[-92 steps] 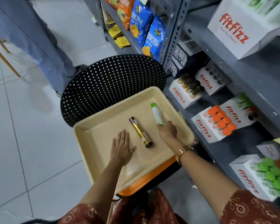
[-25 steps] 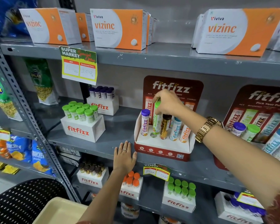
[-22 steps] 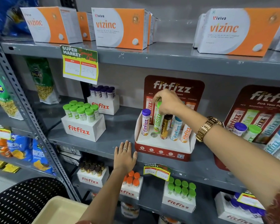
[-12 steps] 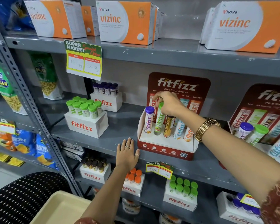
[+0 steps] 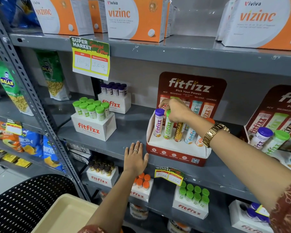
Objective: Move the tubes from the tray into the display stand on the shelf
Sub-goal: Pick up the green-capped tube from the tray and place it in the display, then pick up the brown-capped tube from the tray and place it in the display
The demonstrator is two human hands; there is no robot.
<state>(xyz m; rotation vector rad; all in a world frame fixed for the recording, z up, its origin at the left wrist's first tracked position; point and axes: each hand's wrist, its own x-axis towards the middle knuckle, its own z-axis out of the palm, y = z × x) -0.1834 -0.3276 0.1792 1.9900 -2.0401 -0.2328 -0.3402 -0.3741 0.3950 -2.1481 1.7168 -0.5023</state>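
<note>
The red and white display stand [image 5: 176, 153] stands on the grey middle shelf [image 5: 129, 132]. A purple-capped tube [image 5: 158, 122] stands in its leftmost slot. Beside it the green-capped tube [image 5: 168, 128] sits upright in the second slot, and my right hand [image 5: 175, 111] grips its cap from above. A gold tube [image 5: 178, 132], a blue tube [image 5: 190, 135] and an orange tube [image 5: 199, 140] fill the slots to the right. My left hand [image 5: 135, 157] lies flat and open on the shelf's front edge, left of the stand. A corner of the beige tray [image 5: 64, 216] shows at the bottom left; its contents are hidden.
White boxes of green-capped tubes [image 5: 93, 118] and purple-capped tubes [image 5: 115, 98] stand left of the stand. A second red stand [image 5: 275, 132] is at the right. Orange boxes [image 5: 134, 17] line the upper shelf. A black perforated chair [image 5: 23, 202] carries the tray. Snack bags [image 5: 32, 145] hang left.
My right hand carried the green-capped tube from the tray up to the stand and has lowered it into the second slot. My left hand stays on the shelf edge.
</note>
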